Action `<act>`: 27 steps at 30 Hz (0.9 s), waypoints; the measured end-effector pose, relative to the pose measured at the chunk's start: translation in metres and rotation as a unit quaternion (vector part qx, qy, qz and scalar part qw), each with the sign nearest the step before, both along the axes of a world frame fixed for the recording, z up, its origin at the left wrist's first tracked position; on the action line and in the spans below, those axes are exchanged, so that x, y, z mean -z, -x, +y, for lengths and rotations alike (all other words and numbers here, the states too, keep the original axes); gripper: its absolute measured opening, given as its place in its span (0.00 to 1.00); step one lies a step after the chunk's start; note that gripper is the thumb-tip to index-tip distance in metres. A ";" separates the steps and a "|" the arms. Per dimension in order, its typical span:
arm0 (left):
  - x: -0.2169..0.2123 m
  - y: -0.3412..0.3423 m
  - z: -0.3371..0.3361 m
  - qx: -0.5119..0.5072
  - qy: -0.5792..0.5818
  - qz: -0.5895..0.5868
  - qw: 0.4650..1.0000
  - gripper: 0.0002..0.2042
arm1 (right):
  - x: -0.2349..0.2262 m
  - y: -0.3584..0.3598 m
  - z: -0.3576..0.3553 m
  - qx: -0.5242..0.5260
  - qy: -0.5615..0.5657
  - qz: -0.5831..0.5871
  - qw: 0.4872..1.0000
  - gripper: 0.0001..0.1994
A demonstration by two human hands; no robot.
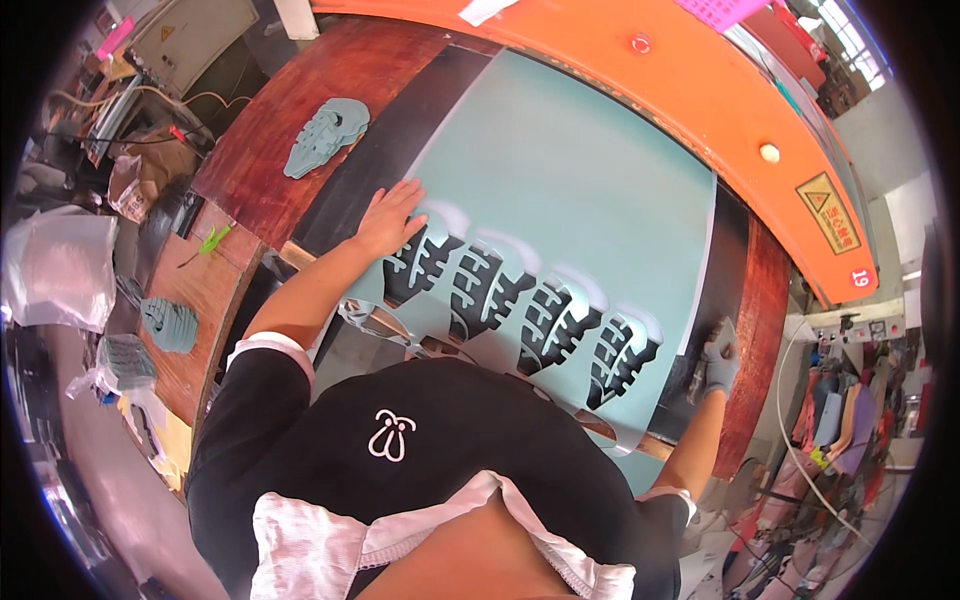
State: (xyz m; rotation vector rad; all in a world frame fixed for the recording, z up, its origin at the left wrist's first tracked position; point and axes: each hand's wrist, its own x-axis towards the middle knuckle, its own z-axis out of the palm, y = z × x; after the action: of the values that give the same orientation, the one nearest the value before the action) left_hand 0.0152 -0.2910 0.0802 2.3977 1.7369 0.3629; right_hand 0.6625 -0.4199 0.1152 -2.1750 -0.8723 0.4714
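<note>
My left hand (392,218) lies flat with its fingers stretched out on the left edge of a pale blue-green sheet (580,150). Near the sheet's front edge runs a row of cut-out openings (483,285) shaped like strappy shoe uppers, and black shows through them. The front end of the sheet hangs over the board's edge close to my body. To the right of the sheet, my right hand (716,365), in a grey glove, rests on the black board (712,285) with its fingers extended. A dark patch beside its thumb side is too unclear to name.
An orange press machine (600,60) spans the far side. Cut blue-green pieces (328,137) lie stacked on the red-brown board (250,170) at left. Another stack (168,325) sits on a wooden side table (200,265). Colourful scraps (830,410) hang at right.
</note>
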 end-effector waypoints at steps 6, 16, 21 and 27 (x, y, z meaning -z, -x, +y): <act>-0.002 0.027 0.007 0.077 0.017 -0.056 0.995 0.26 | -0.052 0.104 0.028 -0.071 -0.185 0.141 0.970 0.31; 0.026 0.068 0.019 0.106 -0.059 -0.244 0.962 0.25 | -0.039 0.445 0.216 -0.255 -0.089 0.154 0.950 0.39; 0.027 0.079 0.028 0.118 -0.070 -0.262 0.955 0.23 | -0.040 0.526 0.271 -0.289 -0.042 -0.058 0.955 0.42; 0.023 0.081 0.036 0.095 -0.065 -0.294 0.949 0.20 | -0.024 0.564 0.289 -0.279 0.119 -0.263 0.916 0.43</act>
State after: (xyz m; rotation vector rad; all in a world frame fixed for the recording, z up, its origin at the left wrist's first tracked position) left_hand -0.0661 -0.2550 0.0570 2.1874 1.2347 1.0614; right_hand 0.0983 -0.1310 0.1394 -2.2918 -1.8425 0.2615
